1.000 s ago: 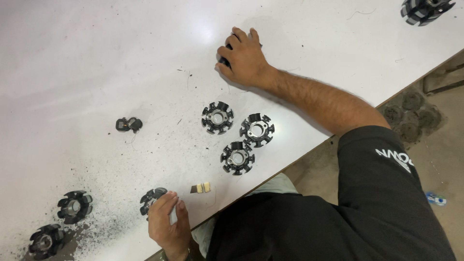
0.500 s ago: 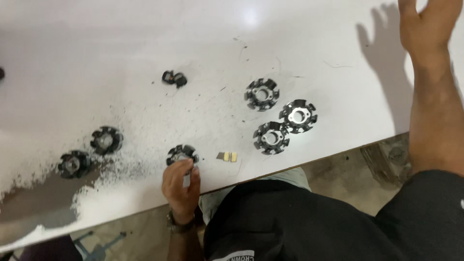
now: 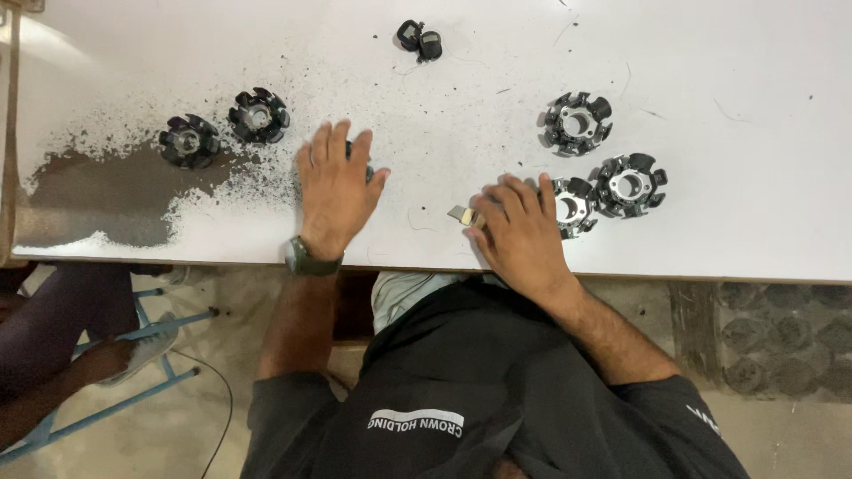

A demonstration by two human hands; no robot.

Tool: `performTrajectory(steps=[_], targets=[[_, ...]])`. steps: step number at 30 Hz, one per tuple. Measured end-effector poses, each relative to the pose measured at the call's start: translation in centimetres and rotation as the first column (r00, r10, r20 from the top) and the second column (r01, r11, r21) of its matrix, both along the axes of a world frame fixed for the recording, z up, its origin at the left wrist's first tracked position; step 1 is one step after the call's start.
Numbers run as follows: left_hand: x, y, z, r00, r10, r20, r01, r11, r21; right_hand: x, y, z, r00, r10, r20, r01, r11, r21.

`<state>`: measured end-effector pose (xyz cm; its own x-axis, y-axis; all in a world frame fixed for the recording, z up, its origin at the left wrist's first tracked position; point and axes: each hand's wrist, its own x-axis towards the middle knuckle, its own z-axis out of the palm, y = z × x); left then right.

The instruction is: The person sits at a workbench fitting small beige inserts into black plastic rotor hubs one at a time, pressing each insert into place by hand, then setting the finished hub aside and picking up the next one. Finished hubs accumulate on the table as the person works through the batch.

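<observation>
Item, my left hand flat and open over a black slotted ring near the table edge; my right hand, fingers bent, empty, touching a small metal clip beside a silver-centred ring; best pinched lightly, I judge

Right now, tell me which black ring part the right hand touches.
The ring lowest of the three on the right: the right hand has fingertips on its left edge; its neighbours lie untouched.
</observation>
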<state>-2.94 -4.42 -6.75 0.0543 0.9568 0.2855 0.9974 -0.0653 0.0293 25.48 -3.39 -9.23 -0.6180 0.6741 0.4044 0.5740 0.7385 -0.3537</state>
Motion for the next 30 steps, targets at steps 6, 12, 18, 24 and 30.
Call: performTrajectory(steps=[6,12,18,24,30], targets=[[1.5,8.1,3.3,0.973,-0.093,0.21,0.098,0.995,-0.014,0.1,1.0,-1.2,0.996,-0.091,-0.025,0.092,0.995,0.043],[5.1,14.3,2.9,0.975,0.089,0.203,-0.11,0.99,0.093,2.9,2.8,-2.1,0.98,-0.195,-0.044,0.197,0.978,0.073],[5.7,14.0,1.9,0.987,0.003,0.16,-0.06,0.934,0.352,3.4,2.4,-2.5,0.978,-0.194,-0.078,0.197,0.979,0.041],[5.5,8.4,1.3,0.953,-0.174,0.248,0.18,0.984,-0.001,4.5,0.9,-1.7,0.969,-0.11,-0.222,0.104,0.994,-0.037],[9.3,-2.0,-0.9,0.781,-0.465,0.417,0.481,0.874,0.076,4.9,-1.7,-2.1,0.967,-0.124,-0.224,0.115,0.992,-0.051]])
